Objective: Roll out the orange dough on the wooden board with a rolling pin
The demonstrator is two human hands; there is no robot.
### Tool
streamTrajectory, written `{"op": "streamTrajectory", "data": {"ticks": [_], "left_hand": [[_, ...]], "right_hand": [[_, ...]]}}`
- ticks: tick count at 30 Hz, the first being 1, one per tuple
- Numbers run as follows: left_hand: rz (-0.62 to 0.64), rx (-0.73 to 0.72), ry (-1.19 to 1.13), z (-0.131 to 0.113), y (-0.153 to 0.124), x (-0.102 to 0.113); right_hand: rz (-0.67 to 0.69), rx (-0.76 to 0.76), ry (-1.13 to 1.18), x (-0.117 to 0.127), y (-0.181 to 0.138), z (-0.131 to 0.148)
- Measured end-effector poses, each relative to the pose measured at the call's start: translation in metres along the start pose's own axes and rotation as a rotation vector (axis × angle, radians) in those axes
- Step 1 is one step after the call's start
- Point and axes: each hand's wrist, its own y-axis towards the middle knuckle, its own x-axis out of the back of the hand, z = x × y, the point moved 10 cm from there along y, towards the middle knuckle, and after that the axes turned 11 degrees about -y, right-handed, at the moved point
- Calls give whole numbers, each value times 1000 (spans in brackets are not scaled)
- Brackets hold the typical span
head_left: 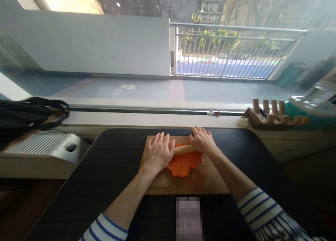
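A light wooden rolling pin point(183, 150) lies across flattened orange dough point(186, 165). My left hand point(159, 150) covers the pin's left end, fingers together and bent over it. On the pin's right end rests my right hand point(202, 140), its fingers curled over the wood. Both palms hide the ends of the pin. The dough has a ragged edge and sits on a wooden cutting board point(210, 183). White flour specks show to the right of the dough.
The board lies on a black table point(105, 178) against a window sill point(147, 119). A black bag point(23, 111) and a white slatted unit point(44, 144) are at left. A wooden rack point(275, 116) and a teal container point(294, 106) stand at right. A blurred pinkish rectangle point(188, 218) is in front.
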Motion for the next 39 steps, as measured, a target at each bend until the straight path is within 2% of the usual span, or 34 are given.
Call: {"op": "streamTrajectory", "data": {"ticks": [5,14,19,31,35,39], "left_hand": [[-18,-14,7,-6,-11,1],[-30,-50,-3,-11,-25,1],[-29,-65,0,-10,-19,0],[73,26,11,8,9,-9],[101,50,23,12,14,-12],[97,37,38,6,10,-9]], "right_hand": [[-70,-1,-30,4,-17,0],[-104,-9,-101,7,-42,3],[-79,-5,-79,7,-33,2],[50,-47,24,-2,1,-3],[63,-58,47,-3,5,-4],[25,-61,44,0,-1,-4]]}}
